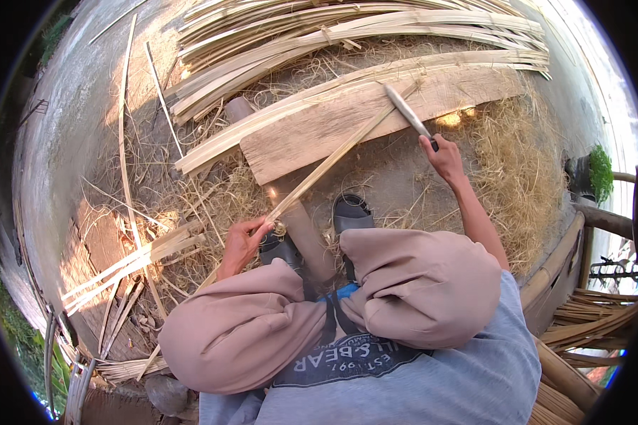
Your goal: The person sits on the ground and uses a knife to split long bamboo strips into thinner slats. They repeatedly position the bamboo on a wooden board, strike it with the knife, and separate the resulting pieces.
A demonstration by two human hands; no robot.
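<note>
My left hand [242, 242] is closed round a long, thin bamboo strip [326, 168] beside my left knee. The strip slants away to the right, and its far part lies over a wide wooden board [290, 147]. In my right hand [443, 157] is a knife [407, 111] with a dark handle and a long pale blade. Its blade points away and to the left above the board, close to the strip's far part; whether they touch I cannot tell. Fine curled shavings hang by my left fingers.
Long split strips [213, 147] lie along the board's far edge, with larger bundles [262, 60] beyond. Shavings [510, 177] cover the ground at right. More strips [138, 263] lie at left. Between my sandalled feet runs a brown beam [301, 237]. A bamboo rail [554, 265] stands at right.
</note>
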